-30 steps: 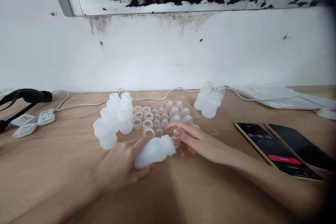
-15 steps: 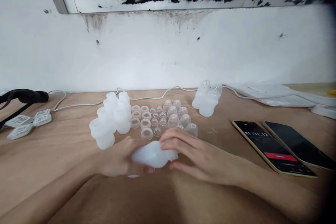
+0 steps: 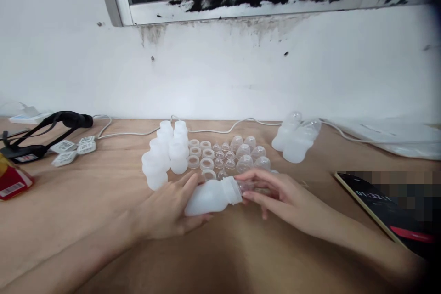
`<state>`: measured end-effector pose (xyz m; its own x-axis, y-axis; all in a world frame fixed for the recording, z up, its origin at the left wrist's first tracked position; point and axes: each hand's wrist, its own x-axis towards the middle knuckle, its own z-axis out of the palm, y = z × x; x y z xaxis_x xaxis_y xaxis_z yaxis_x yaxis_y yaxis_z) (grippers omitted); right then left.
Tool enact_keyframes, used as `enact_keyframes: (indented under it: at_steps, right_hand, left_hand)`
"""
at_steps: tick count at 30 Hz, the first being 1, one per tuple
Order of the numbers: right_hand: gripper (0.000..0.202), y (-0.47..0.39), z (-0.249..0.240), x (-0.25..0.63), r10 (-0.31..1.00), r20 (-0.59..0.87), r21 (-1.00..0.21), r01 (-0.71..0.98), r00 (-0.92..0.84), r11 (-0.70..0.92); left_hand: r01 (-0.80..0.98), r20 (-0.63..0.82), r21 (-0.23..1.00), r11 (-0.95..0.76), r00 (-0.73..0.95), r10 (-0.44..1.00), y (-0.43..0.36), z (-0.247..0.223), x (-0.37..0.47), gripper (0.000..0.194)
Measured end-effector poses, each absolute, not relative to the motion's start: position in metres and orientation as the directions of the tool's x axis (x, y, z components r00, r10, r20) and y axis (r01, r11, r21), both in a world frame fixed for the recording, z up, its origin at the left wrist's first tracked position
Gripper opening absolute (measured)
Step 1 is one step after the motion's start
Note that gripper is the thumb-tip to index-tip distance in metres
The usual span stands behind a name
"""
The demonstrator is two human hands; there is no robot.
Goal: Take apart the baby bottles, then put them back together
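Observation:
My left hand (image 3: pixel 168 209) is wrapped round a frosted white baby bottle (image 3: pixel 206 198), which lies tilted with its neck to the right. At that end a collar (image 3: pixel 233 190) shows, and a clear nipple (image 3: pixel 244 186) sticks out of it. The fingers of my right hand (image 3: pixel 279 193) are closed on the nipple, hiding part of it. Behind my hands stand frosted bottles (image 3: pixel 155 156), then clear rings (image 3: pixel 206 164), small clear nipples (image 3: pixel 229 164) and clear domed caps (image 3: pixel 244 164), all set out in rows.
Several capped bottles (image 3: pixel 295 144) stand together at the back right. A phone (image 3: pixel 372 202) with a running timer lies on the right. On the left are black strapped gear (image 3: pixel 65 119), white labelled pieces (image 3: pixel 65 158) and a red package (image 3: pixel 14 181). A white cable (image 3: pixel 213 131) runs along the wall.
The view has swung left, so the scene sits farther right. My right hand has shifted from over the bottle's neck to its end, where the collar and nipple now show.

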<state>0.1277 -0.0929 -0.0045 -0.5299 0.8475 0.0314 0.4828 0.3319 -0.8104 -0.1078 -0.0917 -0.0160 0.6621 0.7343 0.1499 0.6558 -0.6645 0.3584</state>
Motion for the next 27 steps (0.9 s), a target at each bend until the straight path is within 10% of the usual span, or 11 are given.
enact_keyframes:
  at_steps: [8, 14, 22, 27]
  right_hand:
    - [0.029, -0.097, -0.010, 0.135, 0.534, 0.489, -0.241, 0.482, -0.689, 0.842]
    - [0.014, -0.097, -0.017, 0.125, 0.693, 0.190, -0.272, 0.641, -0.696, 0.718]
    - [0.010, -0.096, -0.029, 0.107, 0.699, -0.022, -0.257, 0.680, -0.715, 0.687]
    - [0.008, -0.095, -0.026, 0.102, 0.726, -0.048, -0.247, 0.712, -0.686, 0.657]
  left_hand:
    - [0.663, -0.117, 0.555, -0.502, 0.660, 0.742, -0.109, -0.004, -0.131, 0.032]
    - [0.720, 0.115, 0.599, -0.351, 0.356, 0.927, -0.103, -0.042, -0.137, 0.041]
    - [0.793, 0.610, 0.113, -0.599, 0.421, 0.671, -0.121, -0.062, -0.132, 0.050]
    - [0.568, 0.375, -0.018, -0.823, 0.767, 0.521, -0.131, -0.055, -0.116, 0.024]
